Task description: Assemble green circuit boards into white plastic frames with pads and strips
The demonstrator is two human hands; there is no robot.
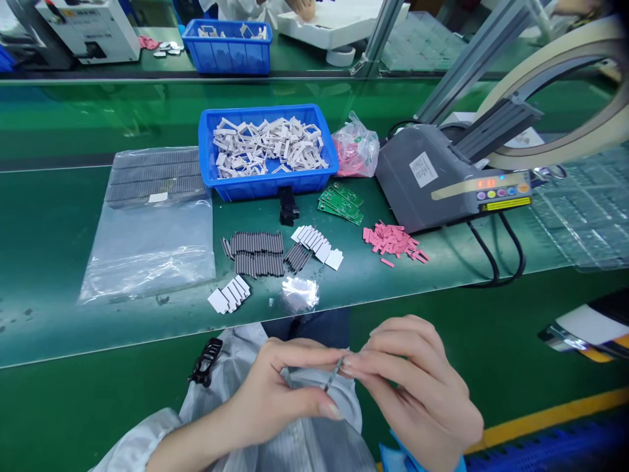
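Now I pinch a thin grey-green piece (333, 375) between the thumb and finger of my left hand (282, 393), low in the middle of the frame. My right hand (417, 387) has its fingertips at the top end of the piece; I cannot tell if they grip it or just touch it.

The green table (162, 328) is shiny and runs across the frame. On it, a clear bag (152, 242) lies flat at the left. A blue bin (275, 189) full of white bits sits upper middle, above dark strips (258, 254). Pink bits (393, 240) lie right of the middle, near a grey machine (422, 187) with red lights.

The floor (496, 334) is green too, with 1 yellow line (550, 416) at the lower right. At the top, past the table, is another person's hand (302, 8).
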